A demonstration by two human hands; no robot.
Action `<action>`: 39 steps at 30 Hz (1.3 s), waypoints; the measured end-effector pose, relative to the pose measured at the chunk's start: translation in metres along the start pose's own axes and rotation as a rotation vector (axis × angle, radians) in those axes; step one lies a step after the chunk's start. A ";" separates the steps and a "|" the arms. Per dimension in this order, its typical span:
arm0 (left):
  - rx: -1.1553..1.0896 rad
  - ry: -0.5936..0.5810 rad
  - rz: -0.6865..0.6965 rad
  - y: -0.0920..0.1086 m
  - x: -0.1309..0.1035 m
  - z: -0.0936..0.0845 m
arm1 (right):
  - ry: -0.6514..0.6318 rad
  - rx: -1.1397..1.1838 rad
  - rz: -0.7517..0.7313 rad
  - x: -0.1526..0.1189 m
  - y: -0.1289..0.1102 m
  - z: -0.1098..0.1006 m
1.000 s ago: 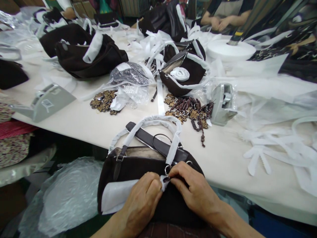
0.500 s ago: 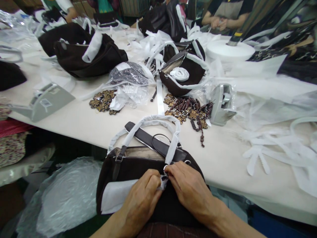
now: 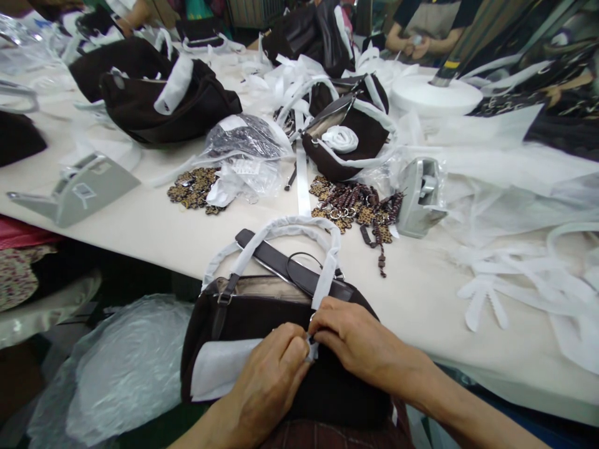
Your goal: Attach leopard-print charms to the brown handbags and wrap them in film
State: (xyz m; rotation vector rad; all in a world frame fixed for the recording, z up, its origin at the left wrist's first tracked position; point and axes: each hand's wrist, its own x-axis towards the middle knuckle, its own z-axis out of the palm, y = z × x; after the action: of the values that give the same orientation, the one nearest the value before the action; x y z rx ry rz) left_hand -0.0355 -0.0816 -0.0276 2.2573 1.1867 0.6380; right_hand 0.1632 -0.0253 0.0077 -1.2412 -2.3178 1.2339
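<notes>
A dark brown handbag leans at the table's front edge, its top partly open on a beige lining. White wrapping covers its handles. My left hand is closed at the bag's front, pinching the end of a white wrapped piece that lies across it. Right beside it, my right hand is closed in a pinch by the metal ring at the handle's base. What its fingertips hold is too small and hidden to name. A dark strap with a zipper lies behind the opening.
Leopard-patterned charms and braided cords lie beyond the bag between two grey tape dispensers. More dark bags stand farther back. White strips lie at the right. Clear plastic hangs at lower left. A person is across the table.
My right hand has turned slightly, its wrist swinging outward to the right, with its fingertips still by the ring. My left hand has shifted only a little. The bag stays almost in place.
</notes>
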 end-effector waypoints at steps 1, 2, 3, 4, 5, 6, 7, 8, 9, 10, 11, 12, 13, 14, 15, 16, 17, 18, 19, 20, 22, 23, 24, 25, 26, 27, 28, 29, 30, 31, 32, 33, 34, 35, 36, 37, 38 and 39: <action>0.003 0.003 0.003 0.000 0.000 0.000 | 0.022 0.037 -0.004 0.001 0.002 0.000; 0.001 0.002 0.003 0.000 0.000 -0.001 | 0.051 0.082 -0.004 0.002 0.003 0.001; -0.006 -0.002 -0.002 0.001 0.000 -0.003 | 0.080 0.140 0.009 0.002 0.004 0.002; -0.021 -0.009 -0.013 0.002 0.000 -0.004 | 0.102 0.218 0.049 0.002 0.005 0.003; -0.043 -0.020 -0.027 0.003 0.001 -0.007 | 0.115 0.317 0.114 0.001 0.006 0.004; -0.070 -0.025 -0.049 0.005 0.002 -0.009 | 0.114 0.432 0.194 0.000 0.006 0.006; -0.096 -0.028 -0.076 0.007 0.005 -0.011 | 0.100 0.555 0.275 -0.001 0.007 0.007; -0.116 -0.029 -0.113 0.009 0.008 -0.013 | 0.084 0.669 0.336 -0.002 0.007 0.009; -0.124 -0.027 -0.156 0.010 0.011 -0.014 | 0.069 0.759 0.373 -0.004 0.007 0.010; -0.118 -0.024 -0.199 0.011 0.014 -0.014 | 0.062 0.815 0.389 -0.005 0.007 0.012; -0.102 -0.023 -0.241 0.011 0.017 -0.013 | 0.064 0.838 0.393 -0.007 0.007 0.013; -0.083 -0.028 -0.286 0.011 0.020 -0.013 | 0.073 0.837 0.396 -0.009 0.008 0.014; -0.073 -0.041 -0.331 0.010 0.023 -0.012 | 0.087 0.819 0.401 -0.011 0.008 0.015; -0.072 -0.060 -0.369 0.009 0.025 -0.011 | 0.101 0.787 0.407 -0.013 0.008 0.015; -0.074 -0.083 -0.398 0.008 0.027 -0.011 | 0.115 0.747 0.409 -0.014 0.009 0.016; -0.073 -0.117 -0.416 0.007 0.028 -0.011 | 0.125 0.694 0.401 -0.016 0.009 0.016; -0.061 -0.154 -0.418 0.007 0.029 -0.012 | 0.132 0.631 0.385 -0.017 0.010 0.015; -0.036 -0.195 -0.401 0.008 0.030 -0.013 | 0.142 0.561 0.358 -0.018 0.010 0.015; -0.004 -0.235 -0.374 0.008 0.031 -0.014 | 0.155 0.489 0.322 -0.018 0.011 0.015; 0.026 -0.269 -0.349 0.009 0.031 -0.014 | 0.172 0.420 0.276 -0.019 0.011 0.015; 0.052 -0.305 -0.330 0.011 0.032 -0.014 | 0.218 0.304 0.179 -0.019 0.012 0.016; 0.047 -0.304 -0.341 0.012 0.032 -0.014 | 0.237 0.257 0.141 -0.019 0.012 0.018; 0.034 -0.296 -0.364 0.012 0.032 -0.013 | 0.247 0.214 0.113 -0.020 0.013 0.019; 0.017 -0.282 -0.392 0.012 0.032 -0.012 | 0.252 0.173 0.095 -0.020 0.013 0.021; -0.002 -0.264 -0.418 0.012 0.031 -0.011 | 0.252 0.135 0.084 -0.020 0.013 0.023; -0.023 -0.248 -0.437 0.012 0.031 -0.010 | 0.250 0.099 0.077 -0.021 0.014 0.024; -0.043 -0.232 -0.451 0.011 0.030 -0.009 | 0.249 0.066 0.072 -0.021 0.014 0.026; -0.061 -0.219 -0.460 0.011 0.029 -0.008 | 0.249 0.036 0.068 -0.022 0.013 0.027; -0.073 -0.208 -0.463 0.011 0.029 -0.007 | 0.249 0.013 0.066 -0.022 0.013 0.028; -0.079 -0.200 -0.463 0.010 0.028 -0.007 | 0.251 -0.005 0.064 -0.022 0.012 0.028; -0.081 -0.194 -0.461 0.010 0.027 -0.006 | 0.252 -0.016 0.060 -0.023 0.012 0.028; -0.080 -0.188 -0.456 0.010 0.026 -0.005 | 0.256 -0.023 0.054 -0.023 0.011 0.028; -0.077 -0.184 -0.451 0.009 0.026 -0.005 | 0.258 -0.026 0.047 -0.023 0.011 0.028; -0.074 -0.180 -0.444 0.009 0.025 -0.004 | 0.256 -0.028 0.040 -0.022 0.010 0.028; -0.073 -0.178 -0.437 0.009 0.025 -0.004 | 0.250 -0.033 0.038 -0.022 0.009 0.028; -0.075 -0.177 -0.432 0.009 0.024 -0.003 | 0.240 -0.041 0.039 -0.021 0.009 0.028; -0.080 -0.176 -0.427 0.009 0.023 -0.003 | 0.227 -0.051 0.046 -0.020 0.008 0.027; -0.086 -0.176 -0.426 0.009 0.023 -0.003 | 0.213 -0.060 0.054 -0.018 0.007 0.027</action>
State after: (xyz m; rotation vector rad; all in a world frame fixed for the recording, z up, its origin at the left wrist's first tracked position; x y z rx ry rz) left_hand -0.0203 -0.0657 -0.0157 1.8614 1.4571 0.3104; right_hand 0.1636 -0.0530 -0.0114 -1.3903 -2.1961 1.0001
